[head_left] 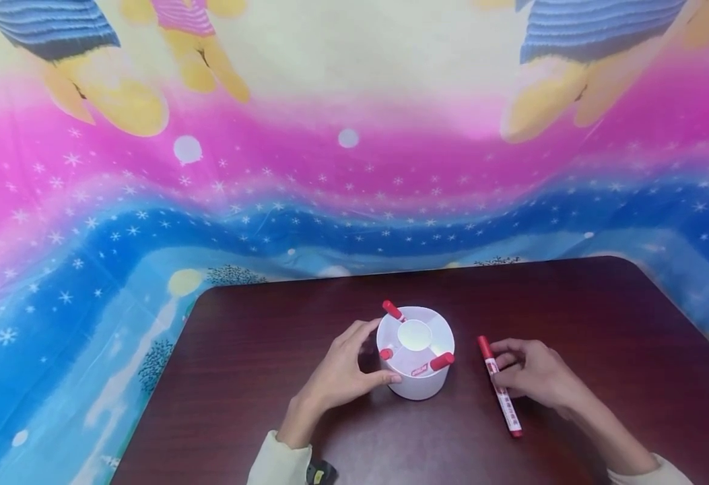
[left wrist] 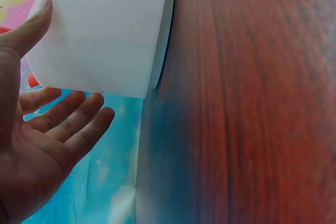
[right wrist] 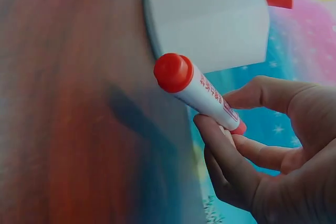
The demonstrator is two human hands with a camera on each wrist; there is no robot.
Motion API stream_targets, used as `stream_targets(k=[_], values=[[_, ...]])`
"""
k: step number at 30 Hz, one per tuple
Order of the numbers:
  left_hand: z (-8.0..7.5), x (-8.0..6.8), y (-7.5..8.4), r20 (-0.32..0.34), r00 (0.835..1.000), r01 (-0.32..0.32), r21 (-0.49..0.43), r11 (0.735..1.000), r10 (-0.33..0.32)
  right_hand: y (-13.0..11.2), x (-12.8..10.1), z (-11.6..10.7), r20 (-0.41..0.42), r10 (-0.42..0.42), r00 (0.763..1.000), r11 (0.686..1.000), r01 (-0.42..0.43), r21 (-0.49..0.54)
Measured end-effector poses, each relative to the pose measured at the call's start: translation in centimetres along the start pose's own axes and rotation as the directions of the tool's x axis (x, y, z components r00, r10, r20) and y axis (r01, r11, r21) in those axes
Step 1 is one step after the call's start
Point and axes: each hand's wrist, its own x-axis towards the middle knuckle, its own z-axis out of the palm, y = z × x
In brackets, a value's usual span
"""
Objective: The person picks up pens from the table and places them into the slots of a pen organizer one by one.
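The left hand (head_left: 336,377) touched the white cup (head_left: 416,364) with relaxed fingers (left wrist: 79,121). The right hand (head_left: 532,372) pinched a red marker (head_left: 499,387), which lay on the bench (head_left: 572,303) right of the cup.

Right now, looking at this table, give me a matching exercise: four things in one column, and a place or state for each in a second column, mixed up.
Things:
1. left hand
2. right hand
3. white holder
4. loose marker

Places or states:
A. stands upright with three red-capped markers in it
B. lies on the dark table, right of the holder
C. touches the holder's side, fingers spread
D. fingers curl on a marker

Pairs: 1-C, 2-D, 3-A, 4-B
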Motion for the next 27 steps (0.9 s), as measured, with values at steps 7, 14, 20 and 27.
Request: stream_targets(k=[7, 14, 20, 27], values=[[0.0, 0.0, -0.1, 0.008, 1.0, -0.006, 0.0, 1.0, 0.006, -1.8, -0.2, -0.7, 0.029, -0.064, 0.998, 0.995, 0.061, 0.084], [-0.1, 0.0, -0.1, 0.001, 1.0, 0.004, 0.008, 1.0, -0.004, -3.7, -0.2, -1.1, 0.005, -0.106, 0.994, 0.99, 0.106, 0.09], [-0.3, 0.0, 0.1, 0.002, 1.0, 0.002, 0.009, 1.0, -0.002, -4.5, 0.3, -1.2, -0.009, -0.156, 0.988, 0.983, 0.156, 0.097], [-0.3, 0.0, 0.1, 0.004, 1.0, -0.001, -0.03, 1.0, 0.001, -5.4, 0.3, -1.1, -0.054, -0.157, 0.986, 0.985, 0.16, 0.066]])
